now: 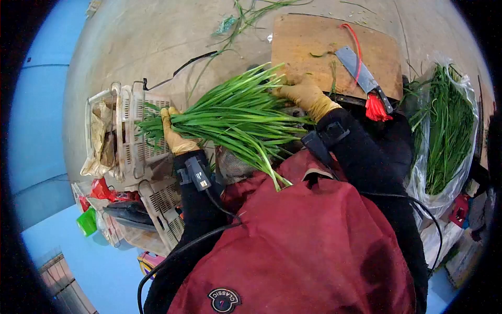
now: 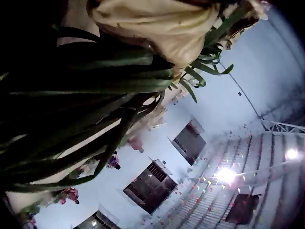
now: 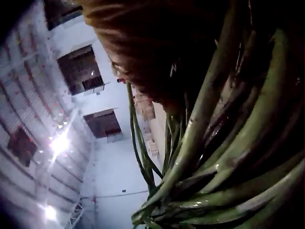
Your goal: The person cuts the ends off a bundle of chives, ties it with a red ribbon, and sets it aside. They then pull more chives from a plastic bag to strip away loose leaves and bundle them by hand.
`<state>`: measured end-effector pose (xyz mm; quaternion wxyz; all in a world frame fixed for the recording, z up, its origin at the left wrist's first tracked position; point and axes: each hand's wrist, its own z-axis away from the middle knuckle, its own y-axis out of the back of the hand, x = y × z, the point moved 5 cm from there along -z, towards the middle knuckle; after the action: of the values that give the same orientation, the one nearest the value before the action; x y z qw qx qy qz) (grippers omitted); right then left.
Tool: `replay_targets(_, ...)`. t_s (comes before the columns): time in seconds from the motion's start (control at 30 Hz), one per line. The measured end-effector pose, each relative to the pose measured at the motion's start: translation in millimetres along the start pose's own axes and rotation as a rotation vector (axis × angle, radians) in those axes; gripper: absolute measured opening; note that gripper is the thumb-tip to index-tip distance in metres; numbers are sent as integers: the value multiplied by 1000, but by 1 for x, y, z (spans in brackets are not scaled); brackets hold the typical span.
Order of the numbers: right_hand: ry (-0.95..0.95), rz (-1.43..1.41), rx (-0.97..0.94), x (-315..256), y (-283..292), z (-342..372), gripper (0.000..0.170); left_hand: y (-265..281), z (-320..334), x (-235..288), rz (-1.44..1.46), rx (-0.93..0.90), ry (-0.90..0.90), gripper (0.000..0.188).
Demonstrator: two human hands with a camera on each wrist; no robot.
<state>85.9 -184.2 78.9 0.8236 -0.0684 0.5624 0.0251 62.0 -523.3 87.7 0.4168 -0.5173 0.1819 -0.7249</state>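
Note:
A thick bunch of garlic chives [image 1: 235, 112], long and flat-leaved, lies across the front of the person's body in the head view. The left hand [image 1: 175, 133], in a yellowish glove, grips it near its left end, fingers wrapped over the leaves; shorter leaf tips stick out beyond. The left wrist view shows that glove [image 2: 162, 28] closed around the dark leaves. At the bunch's paler right end is the gloved right hand [image 1: 306, 97], its fingertips right at the stalks. I cannot tell whether these fingers curl round them. Close up, stalks [image 3: 190, 124] run beside the dim right glove [image 3: 138, 47].
A wooden board [image 1: 308, 42] bears a cleaver [image 1: 361, 70] and a red strap [image 1: 357, 47]. Red ties [image 1: 376, 107] lie by the cleaver's handle. At right stands a clear plastic bag [image 1: 418, 172] of greens. White plastic crates [image 1: 149, 112] stand at left; loose leaves [image 1: 246, 21] lie on the floor.

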Motion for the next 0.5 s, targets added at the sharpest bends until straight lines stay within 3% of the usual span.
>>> replay_targets(0.03, -90, -84, 18, 7, 0, -2, 29, -3, 2, 2, -11, 40, -26, 24)
replay_targets(0.07, 41, 221, 44, 32, 11, -19, 30, -5, 3, 3, -24, 80, -53, 23)
replay_targets(0.17, 5, 382, 36, 18, 14, 0, 30, 2, -4, 6, -47, 37, -71, 23)
replay_targets(0.2, 60, 534, 100, 10, 17, 3, 20, 4, -8, 7, -52, -6, -64, 23)
replay_targets(0.3, 20, 872, 282, 34, 54, 10, 23, 17, -15, 13, -16, 61, -30, 22)
replay_targets(0.37, -71, 1039, 109, 75, 79, 20, 26, 30, -25, 17, -10, 81, -90, 23)
replay_targets(0.43, -280, 1118, -326, 94, 81, 46, 29, 38, -28, 20, 2, 68, -87, 24)
replay_targets(0.47, -351, 1141, -320, 93, 84, 56, 35, 39, -28, 19, 16, 38, -54, 25)
replay_targets(0.5, -256, 929, -229, 85, 84, 54, 38, 39, -28, 17, 32, 9, -21, 25)
